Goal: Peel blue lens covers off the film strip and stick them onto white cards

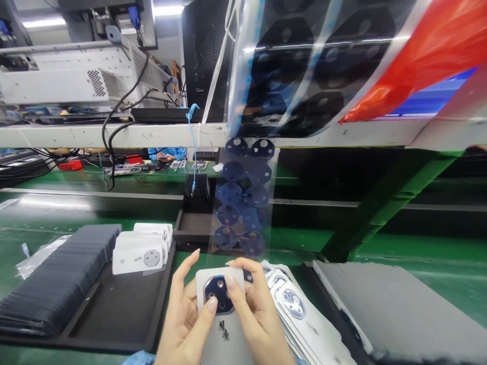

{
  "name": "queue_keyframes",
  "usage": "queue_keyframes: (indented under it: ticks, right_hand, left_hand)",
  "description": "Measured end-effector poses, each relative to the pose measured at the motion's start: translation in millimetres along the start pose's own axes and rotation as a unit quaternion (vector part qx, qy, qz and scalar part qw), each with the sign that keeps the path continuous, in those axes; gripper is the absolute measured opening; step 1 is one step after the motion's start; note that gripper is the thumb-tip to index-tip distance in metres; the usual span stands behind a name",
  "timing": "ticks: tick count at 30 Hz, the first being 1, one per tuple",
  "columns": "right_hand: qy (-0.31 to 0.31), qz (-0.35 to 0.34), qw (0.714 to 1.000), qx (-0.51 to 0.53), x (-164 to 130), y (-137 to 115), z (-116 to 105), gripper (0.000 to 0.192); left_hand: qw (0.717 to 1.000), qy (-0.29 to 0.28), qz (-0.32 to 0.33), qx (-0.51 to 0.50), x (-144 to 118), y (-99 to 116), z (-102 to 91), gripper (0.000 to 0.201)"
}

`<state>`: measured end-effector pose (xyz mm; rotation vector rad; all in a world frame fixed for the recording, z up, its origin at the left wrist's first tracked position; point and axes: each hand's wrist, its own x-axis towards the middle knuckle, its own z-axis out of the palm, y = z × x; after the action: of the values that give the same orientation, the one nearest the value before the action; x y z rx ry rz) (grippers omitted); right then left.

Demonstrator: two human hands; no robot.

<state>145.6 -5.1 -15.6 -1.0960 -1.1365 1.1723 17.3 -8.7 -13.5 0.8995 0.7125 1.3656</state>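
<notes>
A pale grey phone back cover is held upright in front of me between both hands. Near its top sits an octagonal camera area covered in dark blue, with round holes; small dark characters are printed below. My left hand grips the left edge, its thumb on the lower left of the octagon and its index finger raised. Around the right edge is my right hand, with its thumb pressing the octagon's right side. A bit of dark blue film shows beside the right fingers.
Behind my hands hangs a clear strip of dark blue octagonal film stickers. More back covers lie fanned at right and stacked at left. Dark sheets fill a black tray; a grey stack lies right. A white shelf beam crosses above.
</notes>
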Motion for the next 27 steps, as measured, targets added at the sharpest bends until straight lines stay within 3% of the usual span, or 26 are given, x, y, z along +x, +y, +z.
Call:
queue_keyframes:
  ticks: [4,8,14,19,27]
  right_hand:
    - [0.030,-0.033,0.999,-0.005,1.1,-4.4,1.6,0.033]
    - [0.010,-0.004,1.000,0.007,-0.2,-10.7,1.9,0.036]
    - [-0.030,0.015,0.999,0.043,-3.9,-12.3,-1.0,0.034]
    - [-0.005,0.011,1.000,-0.004,-5.2,-11.1,-5.0,0.031]
    - [-0.029,0.031,0.999,-0.032,-4.2,-12.4,-9.3,0.035]
  left_hand:
    - [0.998,-0.024,0.008,0.050,-6.7,-6.2,0.4,0.068]
    - [0.996,-0.018,0.030,0.080,-9.1,-10.5,0.4,0.069]
    - [0.997,-0.028,0.004,0.072,-6.5,-8.4,-3.2,0.082]
    - [0.997,-0.028,-0.001,0.077,-7.6,-3.1,-2.6,0.074]
    - [0.998,-0.057,-0.031,0.021,2.1,8.9,-5.3,0.068]
